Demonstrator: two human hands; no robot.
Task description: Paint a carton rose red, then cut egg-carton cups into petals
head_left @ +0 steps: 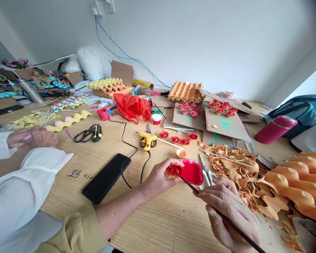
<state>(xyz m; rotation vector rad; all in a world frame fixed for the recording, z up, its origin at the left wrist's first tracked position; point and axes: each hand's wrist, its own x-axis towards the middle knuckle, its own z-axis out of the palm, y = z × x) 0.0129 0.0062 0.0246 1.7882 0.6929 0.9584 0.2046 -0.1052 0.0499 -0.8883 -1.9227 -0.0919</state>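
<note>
My left hand [156, 177] is closed around a small paper rose [175, 170], its petals mostly red with some orange showing. In my right hand [229, 212] is a dark-handled paintbrush [235, 227], its tip touching or nearly touching the rose's right side. A dish of red paint [192, 172] lies just beyond the brush tip. Scissors [206, 170] rest to the right of the dish, partly hidden by my right hand. Behind the dish sits a plain orange paper cup piece [181, 153]. Several finished-looking red roses [184, 141] stand behind it.
Orange scraps [242, 168] and an egg tray [302, 175] fill the right. A yellow glue gun [147, 140] with its cord and a black phone [106, 177] lie left of centre. Cardboard [223, 123] bears more roses. A co-worker's hands [43, 137] work at far left.
</note>
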